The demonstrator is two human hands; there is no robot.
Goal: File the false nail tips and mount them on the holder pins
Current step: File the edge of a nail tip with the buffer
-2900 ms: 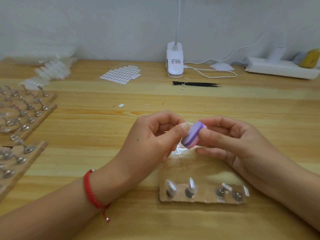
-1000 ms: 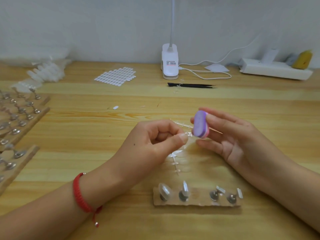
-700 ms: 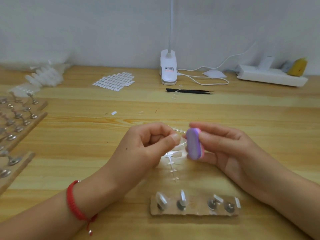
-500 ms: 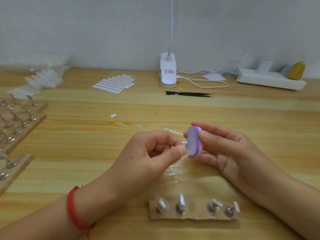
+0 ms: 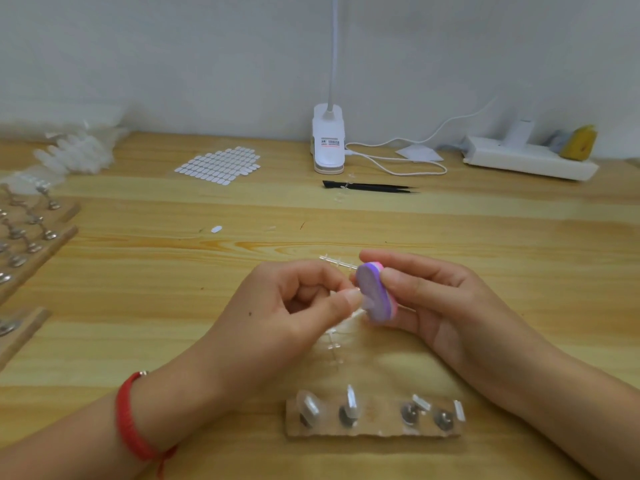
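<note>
Since half a second before, the oval purple-and-pink nail buffer block (image 5: 375,294) had tilted, so that its broad purple face was turned more toward the camera and its lower end sat further right; both hands had stayed near the same spot above the wooden table (image 5: 138,289).

In the head view, the right hand (image 5: 446,306) gripped the buffer block between thumb and curled fingers. The left hand (image 5: 294,306), with a red cord bracelet (image 5: 130,424) on the wrist, had its fingers curled and pinched a small clear false nail tip (image 5: 358,310) between thumb and forefinger, the tip touching the buffer's purple face. The tip was blurred and mostly hidden. A clear plastic sprue with short cross-stubs (image 5: 337,263) showed just above the left fingers and again below the thumb; whether the two stretches joined could not be told.

Nearer the camera lay a brown holder strip (image 5: 372,432) with four metal pins, each carrying a clear tip or tab. Further back were a sheet of white oval tabs (image 5: 220,164), black tweezers (image 5: 370,187), a white clip lamp (image 5: 328,143) and a white power strip (image 5: 526,161). At the left edge lay wooden boards of metal pins (image 5: 38,233).
</note>
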